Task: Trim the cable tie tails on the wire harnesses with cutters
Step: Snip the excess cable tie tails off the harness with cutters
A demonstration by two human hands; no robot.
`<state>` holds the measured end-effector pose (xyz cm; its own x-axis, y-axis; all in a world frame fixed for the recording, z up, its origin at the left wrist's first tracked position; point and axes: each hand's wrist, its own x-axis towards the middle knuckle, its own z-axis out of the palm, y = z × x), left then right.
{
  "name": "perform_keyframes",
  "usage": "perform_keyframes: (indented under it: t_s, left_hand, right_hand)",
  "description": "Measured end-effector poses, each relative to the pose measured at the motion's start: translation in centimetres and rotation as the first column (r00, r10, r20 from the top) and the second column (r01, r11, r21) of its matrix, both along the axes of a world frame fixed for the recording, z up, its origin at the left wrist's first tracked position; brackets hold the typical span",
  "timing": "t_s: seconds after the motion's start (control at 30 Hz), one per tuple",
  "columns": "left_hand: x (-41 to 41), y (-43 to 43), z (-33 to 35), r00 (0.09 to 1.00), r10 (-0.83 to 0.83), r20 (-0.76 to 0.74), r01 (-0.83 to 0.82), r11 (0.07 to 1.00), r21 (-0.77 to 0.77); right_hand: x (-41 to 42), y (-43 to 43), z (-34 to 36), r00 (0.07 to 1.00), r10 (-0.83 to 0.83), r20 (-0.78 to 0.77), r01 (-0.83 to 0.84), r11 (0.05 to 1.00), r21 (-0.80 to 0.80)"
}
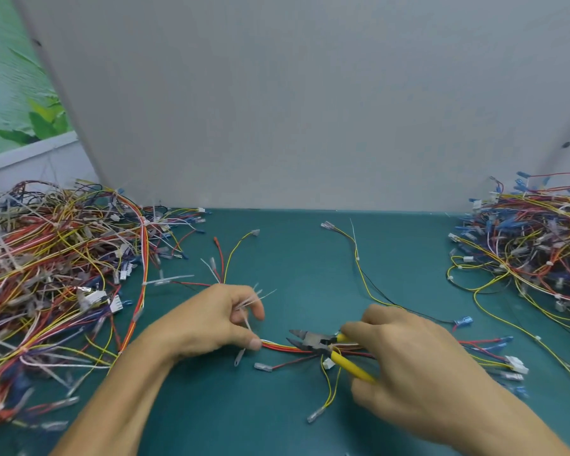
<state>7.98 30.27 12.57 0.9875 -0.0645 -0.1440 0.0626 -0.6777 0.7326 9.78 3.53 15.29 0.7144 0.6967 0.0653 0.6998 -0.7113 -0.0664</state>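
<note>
A wire harness point(282, 346) of red, orange and yellow wires lies across the green mat in front of me. My left hand point(218, 319) pinches its left end between thumb and forefinger, and several clear cable tie tails point(255, 297) stick out between the fingers. My right hand point(405, 360) grips yellow-handled cutters point(313, 340). The steel jaws are parted and point left, just above the harness, a short way right of my left thumb. A white connector point(328, 363) lies under the cutters.
A big heap of harnesses point(53, 278) with long tie tails fills the left side. Another heap point(533, 245) sits at the right. A lone yellow and black harness point(362, 278) lies mid-mat. A grey panel point(293, 110) closes off the back.
</note>
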Motion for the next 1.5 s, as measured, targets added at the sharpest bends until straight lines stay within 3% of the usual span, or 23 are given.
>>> perform_keyframes:
  t_s: [0.3,0.53,0.73,0.9,1.5]
  left_hand:
    - [0.2,1.0,-0.5,0.998,0.024,0.057,-0.027,0.999,0.040]
    - [0.6,0.2,-0.9,0.999,0.026,0.024,-0.028,0.994,0.104]
    - [0.5,-2.0,-0.9,0.996,-0.075,-0.049,0.075,0.997,0.001]
    - [0.6,-2.2,-0.8,0.996,-0.071,-0.051,0.070,0.997,-0.027]
    - [0.5,-2.4,-0.4,0.996,-0.071,-0.053,0.071,0.998,0.000]
  right_hand:
    - [0.9,3.9,-1.1,0.999,-0.015,0.040,0.018,0.997,-0.080]
    - [1.2,3.6,-1.1,0.999,0.004,-0.037,-0.008,0.993,-0.114]
    - [1.8,1.1,0.7,0.996,0.017,-0.084,-0.030,0.987,-0.156]
    - [1.7,1.0,0.5,0.992,0.035,-0.123,-0.052,0.988,-0.144]
    - [1.5,1.8,-0.4,0.994,0.040,-0.100,-0.052,0.992,-0.115]
